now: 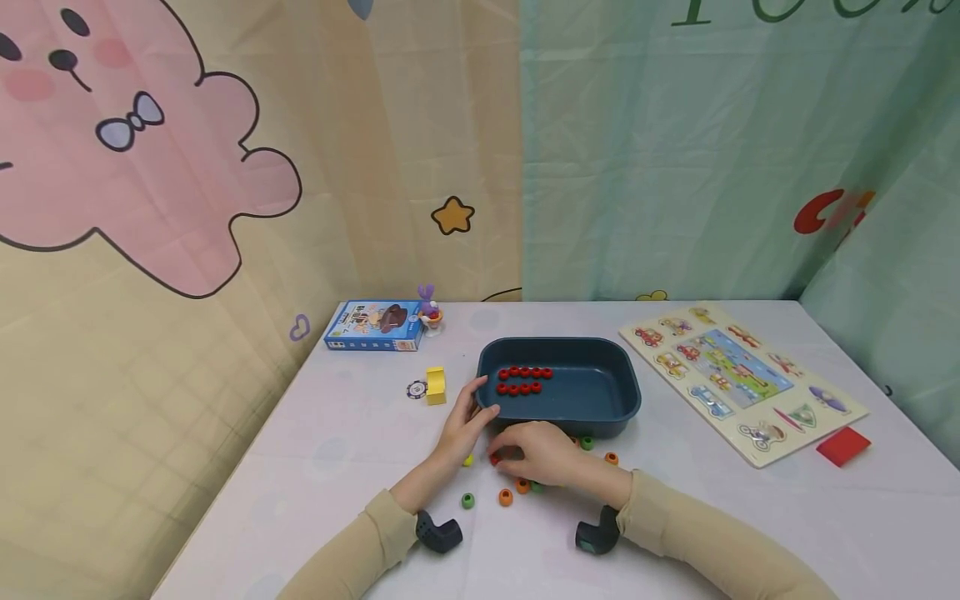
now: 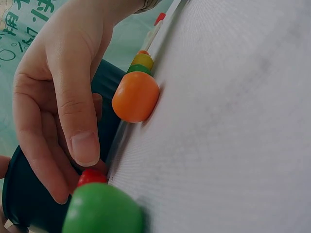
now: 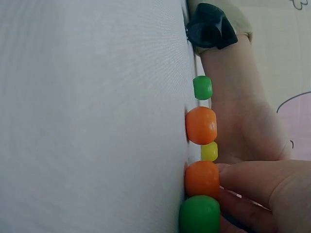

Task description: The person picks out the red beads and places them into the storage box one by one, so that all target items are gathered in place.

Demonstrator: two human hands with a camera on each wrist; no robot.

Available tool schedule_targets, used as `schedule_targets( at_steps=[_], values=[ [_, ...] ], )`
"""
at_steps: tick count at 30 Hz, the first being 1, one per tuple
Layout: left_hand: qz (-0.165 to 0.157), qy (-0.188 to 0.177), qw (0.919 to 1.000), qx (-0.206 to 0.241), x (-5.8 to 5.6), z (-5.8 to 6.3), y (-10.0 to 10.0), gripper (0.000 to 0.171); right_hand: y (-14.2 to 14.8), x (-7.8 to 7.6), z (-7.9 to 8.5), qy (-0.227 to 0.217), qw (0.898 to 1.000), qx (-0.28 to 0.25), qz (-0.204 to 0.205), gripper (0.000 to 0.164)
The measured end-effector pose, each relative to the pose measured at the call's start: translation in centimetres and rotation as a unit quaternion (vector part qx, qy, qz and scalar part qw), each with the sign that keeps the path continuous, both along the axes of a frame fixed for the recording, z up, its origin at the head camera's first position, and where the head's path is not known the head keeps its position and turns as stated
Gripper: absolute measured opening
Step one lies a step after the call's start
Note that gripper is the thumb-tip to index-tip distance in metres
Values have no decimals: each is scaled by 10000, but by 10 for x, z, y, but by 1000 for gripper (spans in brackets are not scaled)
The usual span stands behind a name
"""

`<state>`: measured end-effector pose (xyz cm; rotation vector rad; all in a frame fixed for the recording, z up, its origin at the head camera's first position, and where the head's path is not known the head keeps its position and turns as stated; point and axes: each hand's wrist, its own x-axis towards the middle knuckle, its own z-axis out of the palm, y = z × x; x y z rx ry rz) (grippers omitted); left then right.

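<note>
My left hand (image 1: pixel 459 432) holds the near left corner of a dark blue tray (image 1: pixel 600 418), thumb and fingers on its rim. Inside the tray, several red beads (image 1: pixel 525 389) form two rows. In front of the tray my right hand (image 1: pixel 543 454) pinches a red bead (image 1: pixel 494 458) at its fingertips. The left wrist view shows this red bead (image 2: pixel 92 176) just below the right thumb, partly hidden by a green bead (image 2: pixel 103 211). Around the hands lie loose beads: an orange bead (image 1: pixel 506 497), a green bead (image 1: pixel 468 501) and a yellow bead (image 1: pixel 468 460).
A wooden picture puzzle (image 1: pixel 738 379) lies at the right, a red piece (image 1: pixel 843 447) by its corner. At the back left are a blue box (image 1: pixel 375 326) and a purple rabbit figure (image 1: pixel 429 308). A small yellow chair (image 1: pixel 436 386) stands beside a round chip (image 1: pixel 416 389).
</note>
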<state>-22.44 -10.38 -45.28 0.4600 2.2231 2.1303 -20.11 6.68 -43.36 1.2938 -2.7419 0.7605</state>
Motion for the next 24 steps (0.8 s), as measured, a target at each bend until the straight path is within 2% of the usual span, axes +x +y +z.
schedule_targets(
  at_steps=[9,16,20,24],
  values=[
    [25,87,10000,-19,1,0,0,53,-1,2,-2,158,9999,-11,46,15],
    [-45,56,10000,-42,1,0,-1,54,8,6,7,-201,9998,-15,-45,7],
    [-27,-72,10000,-31,3,6,0,52,13,7,17,-409,9991,-60,-31,6],
    [-31,-84,9999,-67,11,18,1,51,12,5,18,-642,9979,63,111,17]
  ],
)
